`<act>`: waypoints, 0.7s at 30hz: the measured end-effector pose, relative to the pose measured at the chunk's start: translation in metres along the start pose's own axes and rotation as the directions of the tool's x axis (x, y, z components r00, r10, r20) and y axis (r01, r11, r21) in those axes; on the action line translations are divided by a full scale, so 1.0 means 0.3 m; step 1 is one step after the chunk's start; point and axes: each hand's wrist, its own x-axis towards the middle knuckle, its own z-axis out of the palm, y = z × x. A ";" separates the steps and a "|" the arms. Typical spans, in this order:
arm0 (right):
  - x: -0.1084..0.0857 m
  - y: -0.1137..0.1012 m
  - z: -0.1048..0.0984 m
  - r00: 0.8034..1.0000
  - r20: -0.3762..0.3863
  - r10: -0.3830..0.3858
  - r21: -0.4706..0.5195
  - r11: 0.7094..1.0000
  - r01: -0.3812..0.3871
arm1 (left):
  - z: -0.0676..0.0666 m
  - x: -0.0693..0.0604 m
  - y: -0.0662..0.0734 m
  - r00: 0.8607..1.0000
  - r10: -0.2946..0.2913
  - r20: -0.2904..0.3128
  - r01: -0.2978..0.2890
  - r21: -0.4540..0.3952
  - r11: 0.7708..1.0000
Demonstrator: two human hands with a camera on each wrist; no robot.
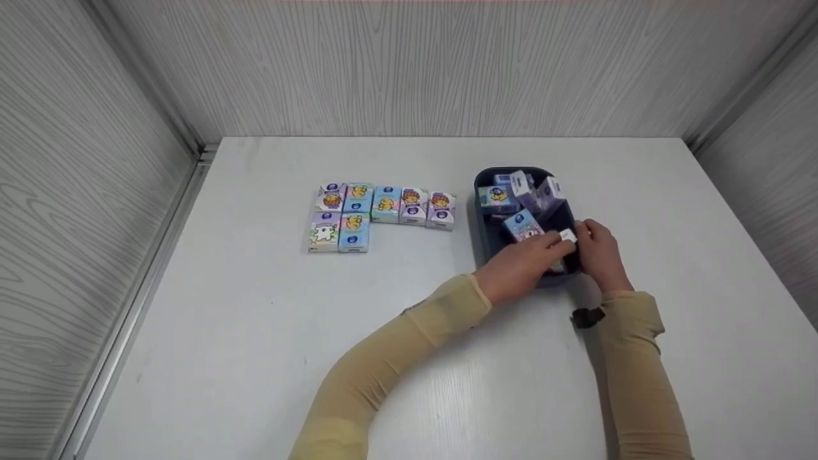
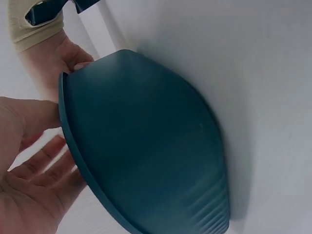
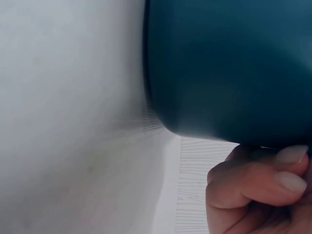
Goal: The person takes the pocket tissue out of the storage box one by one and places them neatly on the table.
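Carton with a white end [image 1: 567,236] sits inside the dark bin [image 1: 491,246], near its four o'clock, seemingly pinched by the left hand [image 1: 519,268], which reaches in over the six o'clock rim. Best to hold it by its narrow sides and lift straight, so the loose cartons [image 1: 523,220] toward eleven and one o'clock stay undisturbed. The right hand [image 1: 597,252], fingers curled, grips the rim just past four o'clock; a steady hold there should stop the bin sliding. Seven cartons [image 1: 386,203] lie on the table at the bin's nine o'clock. Only the head view shows any carton; the wrist views instead give the bin's smooth teal outside, the left one adding ridges, the right one the curled fingertips.
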 end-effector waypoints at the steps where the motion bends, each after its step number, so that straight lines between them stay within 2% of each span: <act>1: -0.002 -0.002 -0.002 1.000 0.003 0.003 0.006 1.000 -0.003 | -0.001 -0.005 0.000 1.000 0.009 0.000 -0.009 -0.003 1.000; 6: -0.005 -0.001 -0.002 1.000 -0.002 0.023 0.014 1.000 -0.023 | -0.030 -0.031 0.001 0.999 0.027 -0.020 -0.027 0.008 1.000; 10: -0.006 0.002 0.001 1.000 -0.010 0.023 -0.002 1.000 -0.023 | -0.079 -0.058 0.002 0.994 0.023 -0.107 -0.024 -0.014 1.000; 13: -0.007 0.004 0.003 1.000 -0.024 -0.001 -0.013 1.000 0.000 | -0.127 -0.087 -0.008 0.983 0.016 -0.185 -0.015 0.007 1.000; 17: -0.007 0.004 0.005 0.999 -0.038 -0.030 -0.024 0.999 0.029 | -0.182 -0.147 -0.037 0.964 -0.018 -0.266 0.032 0.049 0.998; 21: -0.005 0.000 0.004 0.998 -0.046 -0.033 -0.029 0.999 0.032 | -0.203 -0.221 -0.090 0.951 -0.092 -0.295 0.105 0.029 0.994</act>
